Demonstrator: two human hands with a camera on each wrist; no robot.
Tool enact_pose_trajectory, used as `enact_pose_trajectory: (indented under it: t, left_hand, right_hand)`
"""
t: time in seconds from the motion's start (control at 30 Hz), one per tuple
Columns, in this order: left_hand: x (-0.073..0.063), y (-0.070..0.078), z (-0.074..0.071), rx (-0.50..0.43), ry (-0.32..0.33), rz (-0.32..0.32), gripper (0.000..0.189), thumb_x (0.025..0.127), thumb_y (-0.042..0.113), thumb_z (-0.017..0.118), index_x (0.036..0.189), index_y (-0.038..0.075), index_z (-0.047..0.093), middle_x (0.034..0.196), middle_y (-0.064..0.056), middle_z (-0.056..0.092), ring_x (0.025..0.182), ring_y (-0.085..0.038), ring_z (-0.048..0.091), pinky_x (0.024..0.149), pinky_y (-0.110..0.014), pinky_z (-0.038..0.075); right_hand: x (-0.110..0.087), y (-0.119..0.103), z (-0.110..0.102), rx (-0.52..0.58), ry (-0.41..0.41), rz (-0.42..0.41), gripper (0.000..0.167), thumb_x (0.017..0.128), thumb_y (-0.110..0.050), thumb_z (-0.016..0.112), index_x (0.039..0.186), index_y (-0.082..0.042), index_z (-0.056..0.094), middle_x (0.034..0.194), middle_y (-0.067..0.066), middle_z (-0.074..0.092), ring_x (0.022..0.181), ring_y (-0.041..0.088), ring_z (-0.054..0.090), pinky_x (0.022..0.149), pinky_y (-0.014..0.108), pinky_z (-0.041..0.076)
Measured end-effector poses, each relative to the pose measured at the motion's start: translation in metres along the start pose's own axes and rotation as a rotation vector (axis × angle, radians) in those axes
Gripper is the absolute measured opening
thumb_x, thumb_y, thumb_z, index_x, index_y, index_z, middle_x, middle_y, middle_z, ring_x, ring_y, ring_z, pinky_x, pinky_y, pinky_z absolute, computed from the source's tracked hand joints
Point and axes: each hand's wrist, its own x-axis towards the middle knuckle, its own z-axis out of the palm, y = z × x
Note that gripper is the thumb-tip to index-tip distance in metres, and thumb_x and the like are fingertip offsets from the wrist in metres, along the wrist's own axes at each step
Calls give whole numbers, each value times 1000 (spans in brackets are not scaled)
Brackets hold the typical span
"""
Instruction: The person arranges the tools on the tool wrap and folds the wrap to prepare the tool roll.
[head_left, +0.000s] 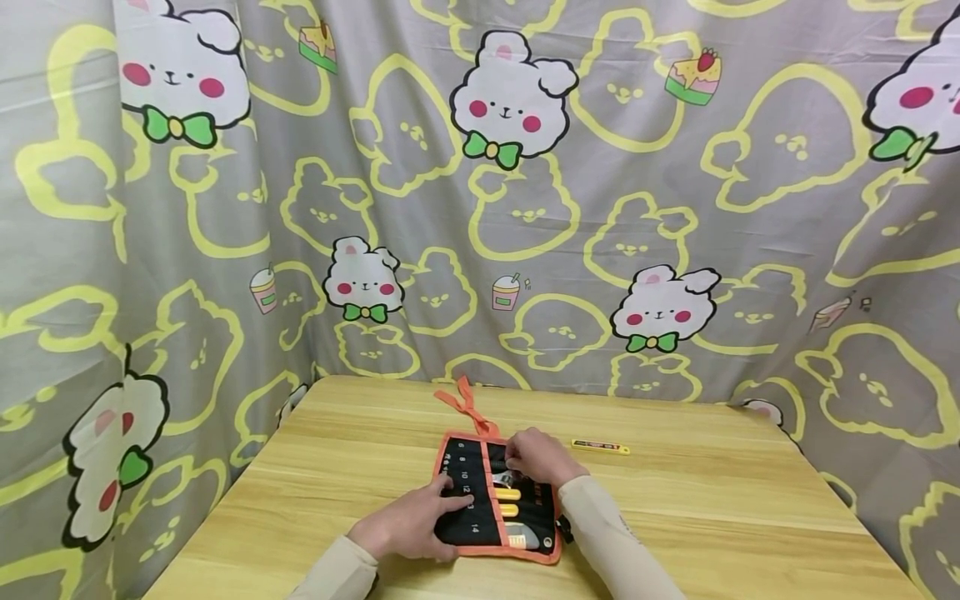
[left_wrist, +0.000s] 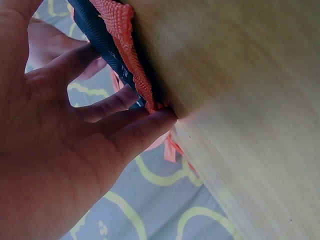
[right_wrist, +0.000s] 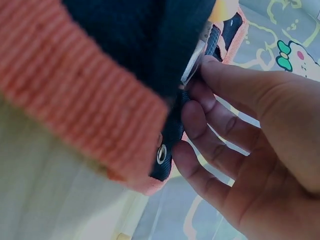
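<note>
A black tool pouch with orange trim [head_left: 474, 533] lies unrolled on the table, its left part printed with white numbers. My left hand [head_left: 408, 523] rests on that left part with fingers spread; in the left wrist view its fingertips touch the orange edging [left_wrist: 140, 80]. At the pouch's upper right pockets, my right hand [head_left: 542, 457] pinches a silver metal tool [right_wrist: 194, 66] between thumb and fingers; its kind is mostly hidden. Below that hand, two yellow handles [head_left: 507, 494] and a grey blade-like tool with a pale handle [head_left: 525, 533] stick out of the pockets.
A slim yellow packet with a dark label [head_left: 600, 447] lies on the wooden table [head_left: 712, 500], right of the pouch. Orange tie straps [head_left: 467, 402] trail from the pouch's far edge. A patterned grey curtain [head_left: 420, 208] hangs behind and on both sides.
</note>
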Motion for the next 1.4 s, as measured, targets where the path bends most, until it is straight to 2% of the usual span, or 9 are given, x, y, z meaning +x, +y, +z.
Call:
enact_pose_trajectory:
  t: [0.2, 0.47, 0.9, 1.2, 1.4]
  left_hand:
    - [0, 0, 0, -9, -5, 3, 71, 82, 43, 82, 147, 29, 58, 148, -14, 45, 111, -24, 61, 98, -40, 53]
    - [1, -1, 0, -11, -1, 12, 71, 83, 43, 82, 147, 29, 57, 149, -15, 45, 110, -24, 61, 97, -39, 53]
    - [-1, 1, -1, 5, 15, 11, 72, 81, 42, 82, 147, 28, 58, 147, -15, 46, 107, -24, 62, 95, -38, 54]
    - [-1, 2, -1, -7, 11, 6, 72, 81, 40, 83, 147, 27, 57, 147, -14, 46, 108, -25, 61, 95, -38, 53]
    - [-1, 2, -1, -6, 10, 4, 72, 81, 40, 82, 148, 27, 57, 147, -14, 45, 111, -26, 61, 97, -40, 53]
  right_hand:
    - [2, -3, 1, -32, 7, -5, 13, 96, -12, 71, 84, -13, 77, 72, -8, 64, 61, 5, 55, 63, 28, 52]
    - [9, -10, 3, -68, 14, -17, 14, 95, -13, 73, 82, -15, 77, 78, -6, 68, 64, 6, 55, 64, 28, 51]
    - [6, -10, 3, -49, 4, -31, 9, 93, -13, 75, 84, -14, 74, 80, -6, 66, 67, 7, 53, 65, 29, 50]
    - [-4, 5, -5, -21, 7, -20, 8, 95, -15, 74, 87, -15, 75, 82, -6, 68, 67, 6, 55, 64, 30, 50]
    - [-11, 18, -8, -15, 33, -33, 3, 92, -11, 76, 90, -10, 75, 88, 0, 70, 73, 10, 58, 67, 33, 53]
